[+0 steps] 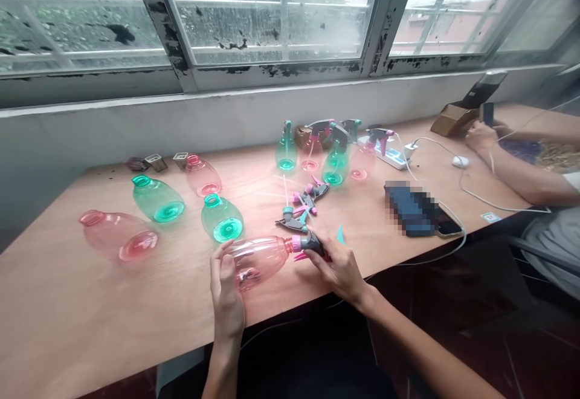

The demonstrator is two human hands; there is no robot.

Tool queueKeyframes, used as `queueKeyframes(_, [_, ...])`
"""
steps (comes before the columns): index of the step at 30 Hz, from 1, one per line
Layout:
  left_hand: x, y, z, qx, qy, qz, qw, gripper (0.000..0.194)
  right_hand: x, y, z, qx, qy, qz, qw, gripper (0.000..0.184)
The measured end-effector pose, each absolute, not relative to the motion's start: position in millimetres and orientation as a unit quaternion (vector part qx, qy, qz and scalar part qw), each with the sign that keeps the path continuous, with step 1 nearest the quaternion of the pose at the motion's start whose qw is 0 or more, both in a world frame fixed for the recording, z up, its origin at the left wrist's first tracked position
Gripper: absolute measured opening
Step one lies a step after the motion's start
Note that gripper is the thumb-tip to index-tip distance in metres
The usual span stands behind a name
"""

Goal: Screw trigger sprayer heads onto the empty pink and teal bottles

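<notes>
A clear pink spray bottle [263,259] lies on its side just above the table's front part, its neck pointing right. My left hand [228,287] is wrapped round its base end. At the neck, my right hand [338,261] grips a grey and pink trigger sprayer [310,243], whose pink collar meets the bottle's mouth; whether it is screwed on I cannot tell. Just beyond lie loose trigger sprayers, one grey and green [292,220] and several grey and pink [308,198]. To the left are bottles without sprayers: green [222,217], green [158,198], pink [118,236] and pink [203,175].
Several bottles with sprayers fitted, such as a green one [336,160], stand near the wall. A power strip [392,156], cables and phones [410,208] are on the right. Another person's hands [483,136] hold a phone beside a cardboard box [453,118]. Windows line the back.
</notes>
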State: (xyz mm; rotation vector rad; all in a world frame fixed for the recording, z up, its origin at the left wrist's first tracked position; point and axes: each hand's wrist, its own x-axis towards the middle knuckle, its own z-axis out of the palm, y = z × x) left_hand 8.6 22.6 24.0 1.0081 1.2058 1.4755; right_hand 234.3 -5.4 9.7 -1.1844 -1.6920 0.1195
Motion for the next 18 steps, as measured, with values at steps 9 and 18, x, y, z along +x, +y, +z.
queueKeyframes(9, [8.9,20.2,25.0,0.517,0.524,0.577,0.354,0.050,238.8,5.3,10.2,-0.471,-0.722,0.074,0.501,0.058])
queueKeyframes(18, [24.4,8.1,22.9,0.796,0.390,0.459,-0.066,0.048,239.6,5.0,12.7,-0.465,-0.742,0.075,0.477,0.064])
